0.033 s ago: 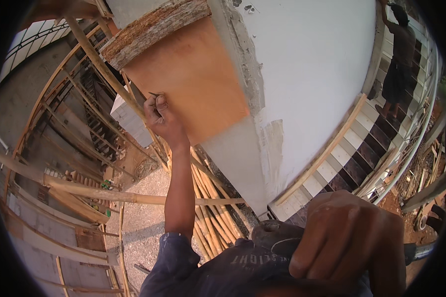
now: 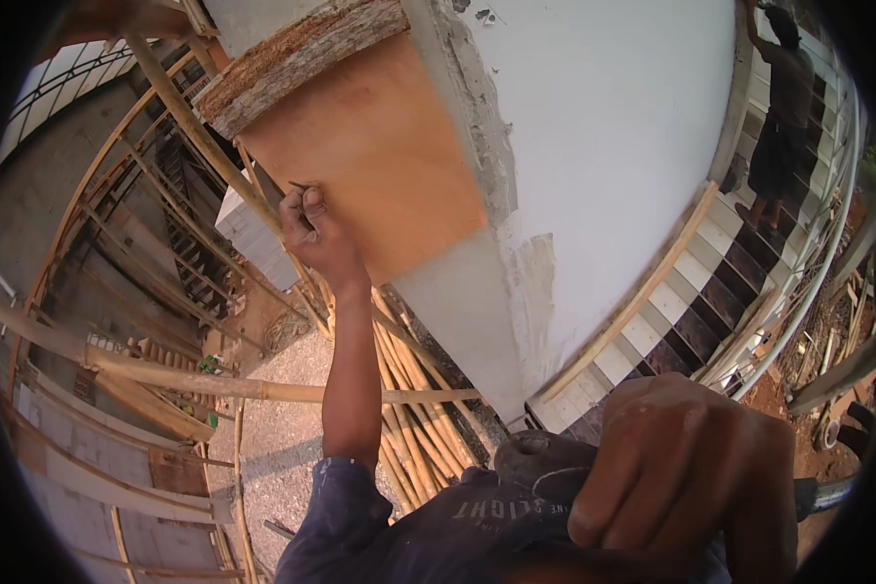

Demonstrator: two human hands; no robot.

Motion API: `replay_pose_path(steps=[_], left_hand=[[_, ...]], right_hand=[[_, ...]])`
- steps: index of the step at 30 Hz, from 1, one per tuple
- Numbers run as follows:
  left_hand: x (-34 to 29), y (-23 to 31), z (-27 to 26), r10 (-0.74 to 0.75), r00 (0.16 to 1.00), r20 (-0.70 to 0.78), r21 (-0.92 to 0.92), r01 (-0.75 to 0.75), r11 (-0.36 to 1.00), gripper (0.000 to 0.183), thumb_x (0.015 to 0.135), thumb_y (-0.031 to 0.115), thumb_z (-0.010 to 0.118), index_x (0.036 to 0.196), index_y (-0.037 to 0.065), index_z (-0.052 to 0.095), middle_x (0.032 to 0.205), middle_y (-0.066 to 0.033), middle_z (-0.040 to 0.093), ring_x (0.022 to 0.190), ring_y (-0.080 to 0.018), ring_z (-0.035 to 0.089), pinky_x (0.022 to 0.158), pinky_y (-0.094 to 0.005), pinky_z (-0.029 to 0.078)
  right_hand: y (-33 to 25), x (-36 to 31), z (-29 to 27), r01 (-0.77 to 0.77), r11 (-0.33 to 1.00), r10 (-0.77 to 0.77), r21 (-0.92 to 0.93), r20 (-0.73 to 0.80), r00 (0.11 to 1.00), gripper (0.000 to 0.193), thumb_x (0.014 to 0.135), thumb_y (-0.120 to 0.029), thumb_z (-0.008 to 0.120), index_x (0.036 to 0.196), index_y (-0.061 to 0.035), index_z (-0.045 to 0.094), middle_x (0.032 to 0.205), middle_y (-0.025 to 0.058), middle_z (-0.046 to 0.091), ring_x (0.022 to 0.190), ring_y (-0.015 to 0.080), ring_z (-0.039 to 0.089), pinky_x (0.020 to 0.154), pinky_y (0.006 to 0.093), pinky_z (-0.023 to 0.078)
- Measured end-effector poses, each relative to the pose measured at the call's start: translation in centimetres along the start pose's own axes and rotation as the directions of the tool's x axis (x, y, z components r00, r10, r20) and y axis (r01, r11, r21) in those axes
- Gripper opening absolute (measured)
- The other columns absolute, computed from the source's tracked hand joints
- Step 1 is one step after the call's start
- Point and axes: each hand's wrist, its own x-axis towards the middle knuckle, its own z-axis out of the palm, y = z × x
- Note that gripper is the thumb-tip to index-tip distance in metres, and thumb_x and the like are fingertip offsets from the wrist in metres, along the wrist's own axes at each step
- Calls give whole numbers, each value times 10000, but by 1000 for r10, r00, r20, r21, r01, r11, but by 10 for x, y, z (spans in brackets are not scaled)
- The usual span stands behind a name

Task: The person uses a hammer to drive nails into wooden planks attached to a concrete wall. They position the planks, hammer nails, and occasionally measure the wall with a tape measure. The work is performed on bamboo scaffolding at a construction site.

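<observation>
Orange panel (image 2: pixel 389 165): left hand (image 2: pixel 313 232) pinches thin dark piece (image 2: pixel 303 185) by it; right hand (image 2: pixel 676 462) clenched, contents hidden. No visible change, no progress.

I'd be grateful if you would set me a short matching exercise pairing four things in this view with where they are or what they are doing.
Things
1. left hand
2. orange wall section
3. long wooden strip
4. right hand

Places and states
A. between the smooth white surface and the dark-and-white tiles
B. curled, at the lower right of the view
C. pinching a thin dark piece
D. just below the rough brown ledge

Right pairs: 1-C, 2-D, 3-A, 4-B
</observation>
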Motion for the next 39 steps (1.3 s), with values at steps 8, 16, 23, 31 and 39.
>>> replay_pose_path(steps=[8, 16, 23, 31, 39], left_hand=[[1, 3, 7, 65, 998, 19, -37, -65, 997, 232, 1011, 248, 621, 955, 23, 606, 899, 0, 598, 850, -109, 539, 817, -263, 449], [-16, 19, 5, 13, 998, 57, -117, -7, 993, 216, 1007, 230, 625, 937, 27, 607, 894, 12, 580, 835, -84, 510, 781, -234, 426], [-39, 36, 5, 20, 995, 102, -168, -3, 986, 202, 1022, 193, 592, 916, 21, 578, 865, 23, 537, 823, -89, 471, 778, -238, 409], [-31, 42, 16, 44, 989, 143, -175, -19, 984, 208, 1028, 202, 580, 923, 23, 575, 846, 25, 504, 802, -79, 433, 754, -229, 387], [13, 49, 34, -32, 975, 219, -163, 69, 984, 206, 1014, 223, 601, 969, 24, 625, 918, -7, 572, 863, -99, 519, 838, -247, 414]], right_hand=[[-23, 12, -56, -146, 988, 151, -45, 434, 888, 470, 1021, -487, 500, 871, -98, 717, 499, 103, 521, 389, 137, 460, 408, 331, 385], [-1, -79, -149, -528, 730, 328, -435, -454, 828, 404, 1056, -363, 477, 1046, 24, 592, 785, 46, 511, 552, 111, 505, 543, 303, 467], [52, -122, -182, -805, 532, 352, -261, -797, 491, 450, 993, -283, 629, 1295, 43, 562, 923, 79, 595, 563, 110, 548, 459, 264, 494], [117, -128, -207, -762, 618, 332, -193, -814, 476, 550, 991, -301, 634, 1403, 17, 456, 1166, 217, 637, 614, 149, 605, 485, 280, 511], [148, -83, -210, -553, 833, 341, 11, -797, 498, 397, 963, -290, 684, 1242, -71, 505, 878, 29, 567, 604, 106, 509, 545, 297, 497]])
